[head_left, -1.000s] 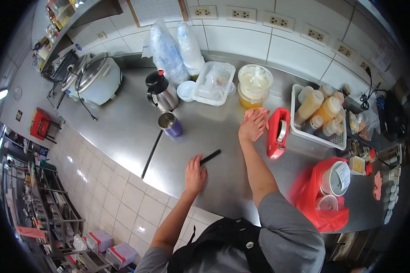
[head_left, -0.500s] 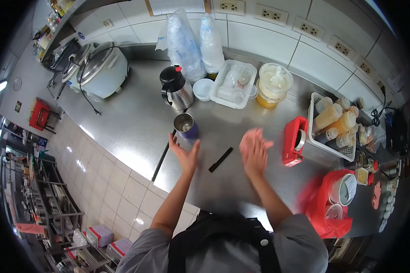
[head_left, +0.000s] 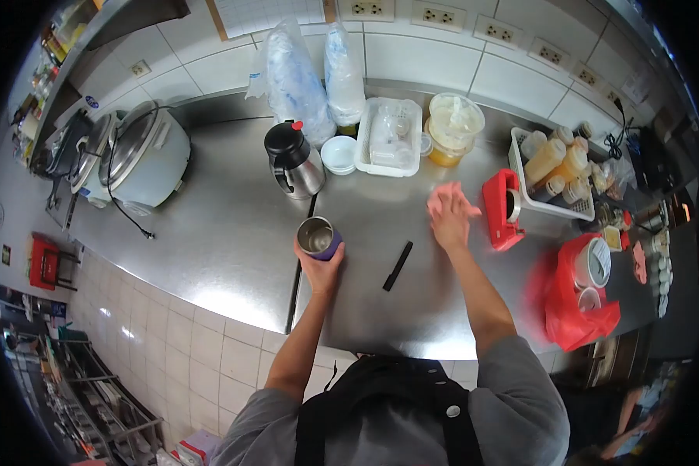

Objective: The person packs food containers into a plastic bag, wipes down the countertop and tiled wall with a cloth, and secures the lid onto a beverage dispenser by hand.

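My left hand is wrapped round a purple steel tumbler with an open top. The tumbler is close to the seam in the steel counter. My right hand presses a pink cloth onto the counter, its fingers over the cloth; part of the cloth bunches out around them. Between the two hands lies a black marker-like stick. Right of the cloth stands a red tape dispenser. A steel vacuum jug with a black top is behind the tumbler.
White bowls, a white basket and a tub line the back. Bottles fill another white basket at right, near a red plastic bag. Rice cookers stand at left. A co-worker's arm shows at lower right.
My left hand was open beside the tumbler and has closed round it. My right hand, with the cloth, has moved away from me and slightly right, down onto the counter.
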{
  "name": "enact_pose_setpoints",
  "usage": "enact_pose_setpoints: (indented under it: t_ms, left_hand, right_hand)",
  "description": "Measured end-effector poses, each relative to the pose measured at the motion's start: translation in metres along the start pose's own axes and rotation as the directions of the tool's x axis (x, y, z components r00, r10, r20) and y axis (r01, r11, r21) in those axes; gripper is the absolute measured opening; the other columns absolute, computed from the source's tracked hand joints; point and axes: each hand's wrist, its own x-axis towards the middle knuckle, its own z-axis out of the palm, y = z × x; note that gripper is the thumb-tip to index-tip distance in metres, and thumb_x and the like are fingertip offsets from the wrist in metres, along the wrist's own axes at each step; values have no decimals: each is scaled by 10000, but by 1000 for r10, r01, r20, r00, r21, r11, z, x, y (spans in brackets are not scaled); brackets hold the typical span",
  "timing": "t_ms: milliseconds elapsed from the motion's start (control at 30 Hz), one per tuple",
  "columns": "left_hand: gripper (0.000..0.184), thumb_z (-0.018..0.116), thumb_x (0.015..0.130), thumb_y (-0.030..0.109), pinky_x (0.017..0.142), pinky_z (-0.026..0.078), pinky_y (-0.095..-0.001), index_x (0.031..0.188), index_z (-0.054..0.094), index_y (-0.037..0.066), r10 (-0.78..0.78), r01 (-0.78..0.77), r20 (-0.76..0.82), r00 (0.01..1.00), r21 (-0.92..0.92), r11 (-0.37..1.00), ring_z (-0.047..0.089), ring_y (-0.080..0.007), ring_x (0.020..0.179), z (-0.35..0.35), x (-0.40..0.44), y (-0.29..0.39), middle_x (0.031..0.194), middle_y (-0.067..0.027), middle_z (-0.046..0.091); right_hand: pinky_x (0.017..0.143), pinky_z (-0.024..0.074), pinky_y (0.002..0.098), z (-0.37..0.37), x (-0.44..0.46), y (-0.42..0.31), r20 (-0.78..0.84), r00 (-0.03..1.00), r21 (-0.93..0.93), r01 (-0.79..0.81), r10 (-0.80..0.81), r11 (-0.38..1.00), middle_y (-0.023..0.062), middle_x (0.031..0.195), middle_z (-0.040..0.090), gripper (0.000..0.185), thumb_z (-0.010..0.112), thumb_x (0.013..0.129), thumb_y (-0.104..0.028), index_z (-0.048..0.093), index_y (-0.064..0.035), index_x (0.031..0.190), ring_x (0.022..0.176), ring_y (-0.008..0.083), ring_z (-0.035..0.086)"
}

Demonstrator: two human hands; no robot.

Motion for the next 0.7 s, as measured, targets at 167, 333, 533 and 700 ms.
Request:
enact_pose_setpoints:
  t_ms: [167, 333, 533, 700]
  left_hand:
    - [1021, 882, 616, 228, 1014, 378, -389, 1392, 255, 10, -87, 85, -15, 996, -92, 992, 480, -281, 1186, -66, -26, 19, 1290, -182, 462]
    - [942, 880, 633, 179, 1036, 352, -382, 1360, 308, 0, -8, 8, -56, 998, -3, 1000, 448, -262, 1210, -118, -23, 24, 1312, -158, 436]
    - [852, 868, 662, 202, 976, 420, -389, 1308, 362, -29, 29, -21, 64, 998, -110, 994, 524, -265, 1127, -114, -6, 18, 1266, -185, 495]
    - [836, 846, 692, 218, 957, 440, -407, 1316, 346, -26, 99, -87, 169, 981, -79, 993, 534, -296, 1124, -70, -3, 2, 1275, -196, 484]
  right_hand:
    - [1155, 133, 479, 43, 68, -140, 177, 948, -15, -265, 263, 964, 253, 1537, 140, 726, 489, 875, -199, 152, 69, 1459, 1432, 382, 140]
    - [1058, 223, 648, 14, 15, -311, -113, 993, -61, 22, -29, 998, 236, 1499, 214, 687, 495, 827, -138, 250, -70, 1465, 1359, 491, 222]
    - [1106, 149, 607, -66, -159, -305, -252, 912, 365, 399, -323, 841, 195, 1498, 286, 621, 507, 872, -374, 384, -95, 1413, 1397, 424, 193]
    - [1079, 293, 495, -138, -238, -174, -296, 817, 167, 554, -495, 815, 111, 1412, 416, 492, 556, 873, -342, 499, -192, 1338, 1349, 317, 337]
